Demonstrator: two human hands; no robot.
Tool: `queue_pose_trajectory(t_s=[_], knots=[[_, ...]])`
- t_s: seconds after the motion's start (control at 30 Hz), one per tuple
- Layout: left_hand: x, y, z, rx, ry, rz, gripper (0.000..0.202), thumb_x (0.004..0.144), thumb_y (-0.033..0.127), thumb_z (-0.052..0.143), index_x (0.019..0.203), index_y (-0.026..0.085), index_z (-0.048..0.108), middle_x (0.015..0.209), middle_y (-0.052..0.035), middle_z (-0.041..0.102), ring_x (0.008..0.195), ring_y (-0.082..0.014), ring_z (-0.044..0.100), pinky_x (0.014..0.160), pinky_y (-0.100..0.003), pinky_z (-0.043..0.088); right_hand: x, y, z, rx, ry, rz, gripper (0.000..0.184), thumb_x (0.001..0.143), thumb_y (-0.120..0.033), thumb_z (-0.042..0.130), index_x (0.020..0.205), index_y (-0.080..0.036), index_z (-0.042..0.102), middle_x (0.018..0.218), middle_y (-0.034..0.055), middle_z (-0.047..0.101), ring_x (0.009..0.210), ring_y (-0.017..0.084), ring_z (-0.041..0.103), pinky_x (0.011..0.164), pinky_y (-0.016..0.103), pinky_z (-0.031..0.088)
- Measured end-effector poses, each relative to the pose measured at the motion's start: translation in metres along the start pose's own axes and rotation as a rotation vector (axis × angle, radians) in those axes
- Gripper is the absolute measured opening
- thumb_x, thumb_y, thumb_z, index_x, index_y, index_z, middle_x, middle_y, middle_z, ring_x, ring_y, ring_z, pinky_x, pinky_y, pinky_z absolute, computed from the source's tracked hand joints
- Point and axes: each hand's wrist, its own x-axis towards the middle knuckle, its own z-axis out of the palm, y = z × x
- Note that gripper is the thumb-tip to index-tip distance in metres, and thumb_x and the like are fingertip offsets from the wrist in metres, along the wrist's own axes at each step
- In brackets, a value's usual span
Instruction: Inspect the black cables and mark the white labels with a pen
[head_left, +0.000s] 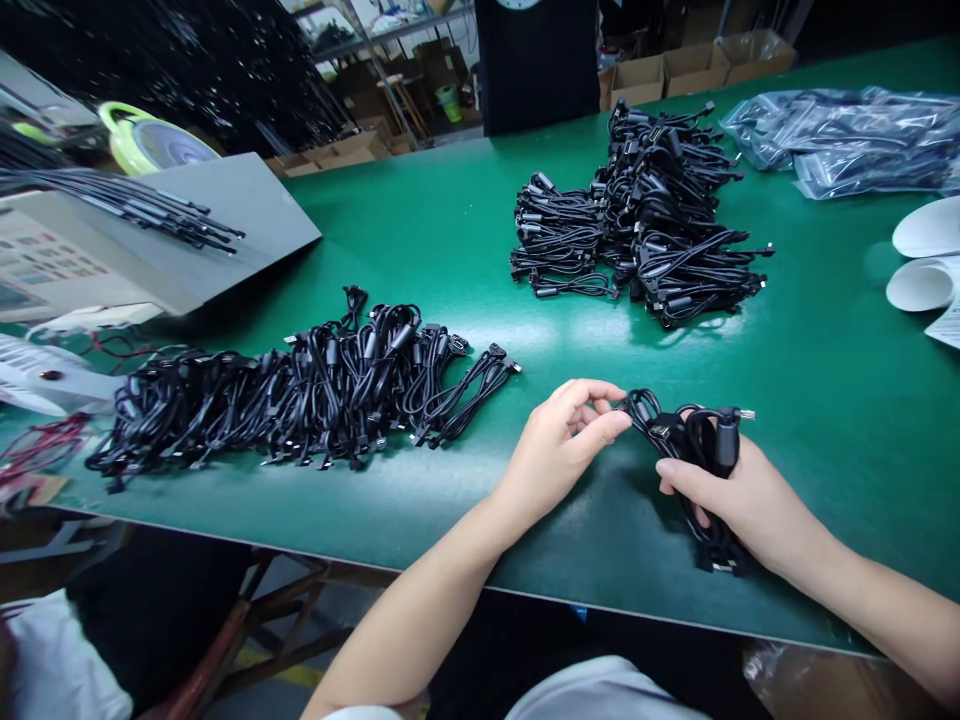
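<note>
Black cable bundle (pixel 701 445); right hand (pixel 750 500) clutching it; left hand (pixel 559 450) pinching loop (pixel 637 405)

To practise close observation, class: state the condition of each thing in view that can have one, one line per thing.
Left hand: pinching the black cable bundle
Right hand: gripping the same bundle
Black cable bundle: coiled, held in both hands
Long cable pile: coiled, spread along the green work table
Far cable pile: coiled, heaped on the table
Plastic bags: crumpled, with dark cables inside
</note>
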Motion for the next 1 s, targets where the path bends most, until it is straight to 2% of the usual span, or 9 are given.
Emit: queue_pose_trajectory(t_s=[0.13,0.33,0.5,0.6,0.67,0.8,1.0], knots=[[0.003,-0.001,0.000,-0.148,-0.067,-0.112,0.024,0.087,0.035,0.067,0.103,0.018,0.067,0.084,-0.0009,0.064,0.071,-0.0106,0.060,0.070,-0.024,0.048,0.000,-0.005,0.000,-0.011,-0.002,-0.010,0.024,0.082,-0.040,0.067,0.079,-0.019,0.056,0.069,0.0003,0.067,0.045,0.010,0.050,0.046,0.026,0.040],[0.004,0.000,-0.001,-0.303,-0.049,-0.128,0.031,0.074,0.034,0.080,0.093,0.014,0.067,0.071,0.0026,0.056,0.064,-0.0072,0.047,0.063,-0.021,0.039,0.000,-0.002,0.000,0.048,-0.083,0.026,0.022,0.084,-0.039,0.065,0.080,-0.018,0.058,0.070,0.0009,0.068,0.045,0.010,0.052,0.045,0.026,0.041],[0.005,-0.003,-0.001,-0.269,-0.061,-0.124,0.028,0.077,0.035,0.078,0.094,0.016,0.066,0.067,0.0031,0.052,0.061,-0.0077,0.042,0.058,-0.022,0.033,0.002,-0.002,0.001,0.023,-0.046,0.021,0.020,0.081,-0.036,0.067,0.079,-0.019,0.058,0.070,0.0015,0.069,0.043,0.011,0.053,0.045,0.027,0.042],[0.006,-0.006,-0.001,-0.241,-0.052,-0.094,0.026,0.079,0.036,0.075,0.094,0.017,0.066,0.066,0.0033,0.050,0.059,-0.0080,0.040,0.055,-0.023,0.030,0.004,-0.002,0.001,0.027,-0.032,0.017,0.018,0.079,-0.033,0.071,0.077,-0.018,0.060,0.068,0.0014,0.069,0.042,0.010,0.052,0.044,0.026,0.041],[0.007,-0.009,-0.001,-0.220,-0.029,-0.055,0.026,0.078,0.036,0.076,0.094,0.017,0.066,0.066,0.0036,0.050,0.058,-0.0075,0.039,0.054,-0.022,0.030,0.006,-0.001,0.001,0.113,-0.074,0.041,0.020,0.079,-0.034,0.073,0.076,-0.017,0.062,0.068,0.0016,0.068,0.042,0.010,0.052,0.042,0.024,0.040],[0.008,-0.011,-0.002,-0.178,0.007,0.035,0.027,0.077,0.036,0.079,0.094,0.018,0.067,0.068,0.0033,0.055,0.058,-0.0070,0.044,0.056,-0.021,0.037,0.011,0.000,0.000,0.357,-0.213,0.120,0.027,0.081,-0.040,0.077,0.080,-0.014,0.068,0.071,0.0026,0.068,0.044,0.008,0.053,0.040,0.020,0.041],[0.005,-0.010,0.000,-0.134,0.061,0.140,0.027,0.080,0.040,0.078,0.095,0.020,0.068,0.075,0.0014,0.062,0.062,-0.0078,0.051,0.061,-0.020,0.045,0.012,-0.001,-0.002,0.489,-0.249,0.088,0.027,0.078,-0.036,0.082,0.083,-0.014,0.068,0.079,0.0028,0.070,0.048,0.009,0.057,0.041,0.018,0.046]])
